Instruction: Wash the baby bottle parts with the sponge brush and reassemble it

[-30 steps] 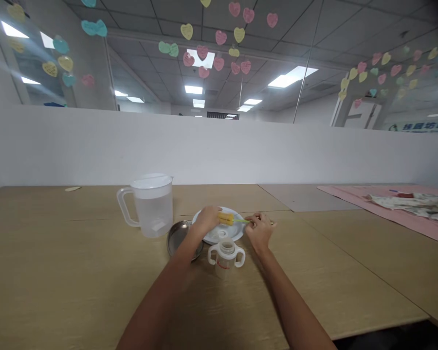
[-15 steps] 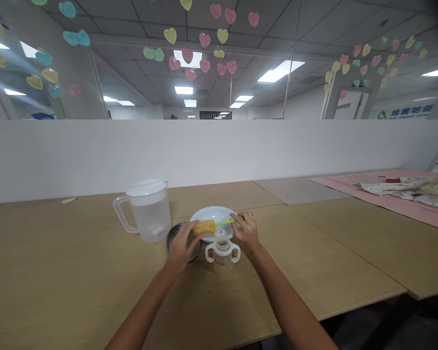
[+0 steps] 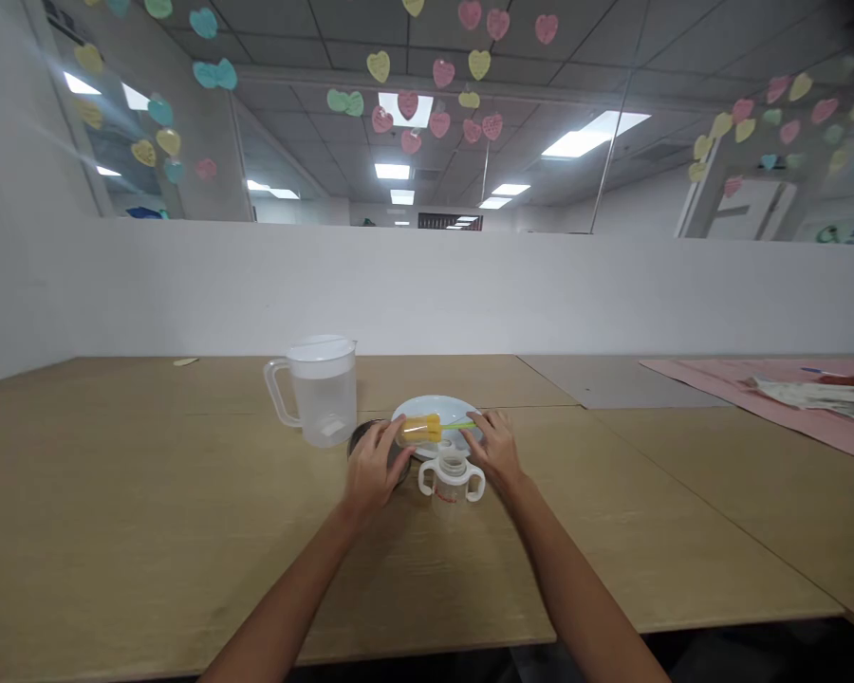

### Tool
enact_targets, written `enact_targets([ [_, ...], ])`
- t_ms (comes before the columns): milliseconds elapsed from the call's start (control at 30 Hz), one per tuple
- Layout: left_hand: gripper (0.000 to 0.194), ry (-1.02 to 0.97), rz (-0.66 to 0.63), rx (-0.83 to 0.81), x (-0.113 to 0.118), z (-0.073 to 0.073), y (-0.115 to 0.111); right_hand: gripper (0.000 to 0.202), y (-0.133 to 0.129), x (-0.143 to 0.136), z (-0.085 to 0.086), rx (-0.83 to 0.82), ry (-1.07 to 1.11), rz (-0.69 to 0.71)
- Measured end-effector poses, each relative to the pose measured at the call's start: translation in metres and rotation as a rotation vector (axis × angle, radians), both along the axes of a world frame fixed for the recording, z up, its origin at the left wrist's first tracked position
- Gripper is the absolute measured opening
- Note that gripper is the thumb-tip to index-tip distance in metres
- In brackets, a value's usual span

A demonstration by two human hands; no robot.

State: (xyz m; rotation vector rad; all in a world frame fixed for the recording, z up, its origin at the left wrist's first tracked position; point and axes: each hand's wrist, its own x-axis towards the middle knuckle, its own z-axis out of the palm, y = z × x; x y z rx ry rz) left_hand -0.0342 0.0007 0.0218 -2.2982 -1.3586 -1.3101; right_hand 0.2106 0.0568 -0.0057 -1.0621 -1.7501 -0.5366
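Note:
Between the thumb and fingers of my left hand [image 3: 376,467] is a small clear container with a yellow brush head [image 3: 429,428] at its right end. My right hand [image 3: 496,446] pinches the thin green handle [image 3: 458,426] that runs into the yellow part. Both are held above a white plate [image 3: 437,406]. Just below and nearer to me stands an open clear bottle [image 3: 451,482] with two white handles. A dark round bowl [image 3: 360,433] is partly hidden behind my left hand.
A clear plastic pitcher [image 3: 325,394] with a white lid stands left of the plate. At the far right, a pink cloth [image 3: 718,384] carries pale packets. A white wall [image 3: 399,289] rises behind the table [image 3: 185,493].
The head view has shifted, so the table things appear further right. The yellow brush head now sits at the container's right end, with more clear container showing to its left.

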Motion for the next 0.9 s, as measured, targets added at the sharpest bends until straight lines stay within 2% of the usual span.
enact_targets([
  [133, 0.045, -0.077, 0.123, 0.026, -0.003, 0.001, -0.002, 0.029, -0.002, 0.0, 0.003, -0.001, 0.038, 0.044],
  [367, 0.049, -0.124, 0.245, 0.045, -0.016, -0.005, 0.013, 0.028, 0.003, -0.003, -0.004, -0.014, 0.024, -0.063],
  [467, 0.053, -0.159, 0.327, -0.005, -0.028, -0.005, 0.021, 0.027, 0.005, -0.002, -0.005, -0.014, 0.027, -0.084],
  [533, 0.045, -0.139, 0.359, -0.055, -0.034, -0.004, 0.025, 0.026, 0.006, -0.001, -0.004, -0.005, 0.037, -0.095],
  [667, 0.024, 0.001, 0.33, -0.133, -0.041, -0.002, 0.025, 0.026, 0.007, 0.002, -0.004, 0.0, 0.037, -0.124],
  [800, 0.023, 0.142, 0.331, -0.233, -0.042, 0.0, 0.024, 0.027, 0.009, 0.004, -0.006, -0.016, 0.044, -0.145],
  [900, 0.027, 0.166, 0.296, -0.282, -0.042, -0.001, 0.025, 0.031, 0.009, 0.004, -0.007, -0.026, 0.113, -0.182],
])
